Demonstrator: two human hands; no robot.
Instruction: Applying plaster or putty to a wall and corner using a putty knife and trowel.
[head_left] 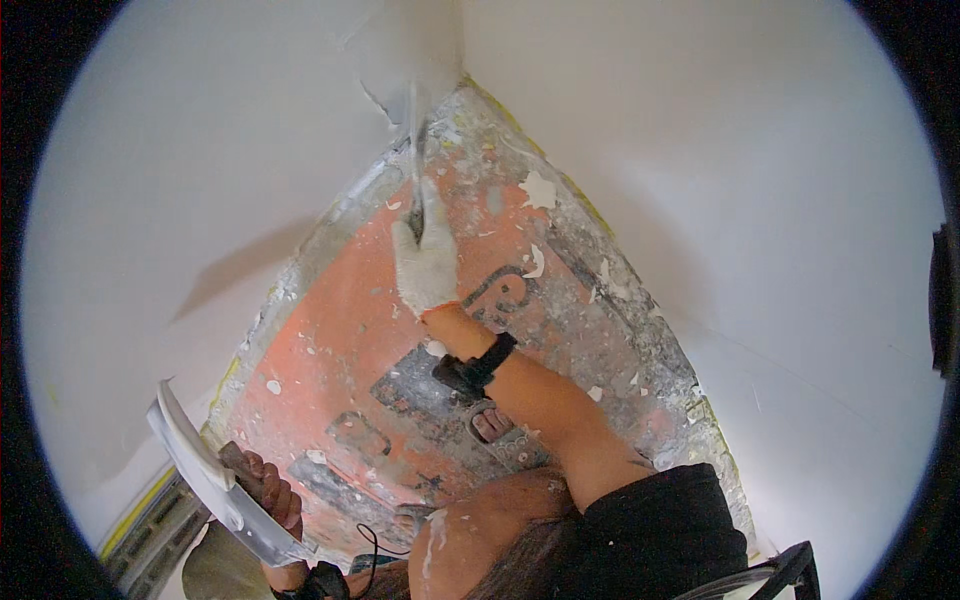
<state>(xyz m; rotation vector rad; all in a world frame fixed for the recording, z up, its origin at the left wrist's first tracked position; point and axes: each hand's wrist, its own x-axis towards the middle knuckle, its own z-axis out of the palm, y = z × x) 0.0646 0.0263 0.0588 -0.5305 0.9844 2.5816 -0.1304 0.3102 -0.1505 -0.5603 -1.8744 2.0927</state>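
Note:
My right hand (428, 262), in a white knit glove, is closed around a trowel (416, 140) seen nearly edge-on. The blade reaches up to the foot of the wall corner, against a greyish, wet-looking patch of plaster (405, 50). At the lower left, my bare left hand (272, 490) grips the brown handle of a wide plastering trowel (250, 525). White plaster (190, 430) lies along that blade, which is tilted beside the left wall. The right trowel's handle is mostly hidden by the glove.
Two pale walls (740, 180) meet at the far corner. An orange printed floor covering (330, 300) bears plaster scraps (538, 190) and dried splashes. A dark ribbed object (150, 520) stands at lower left, and a black-framed item (790, 575) at lower right. My bent knee is close below.

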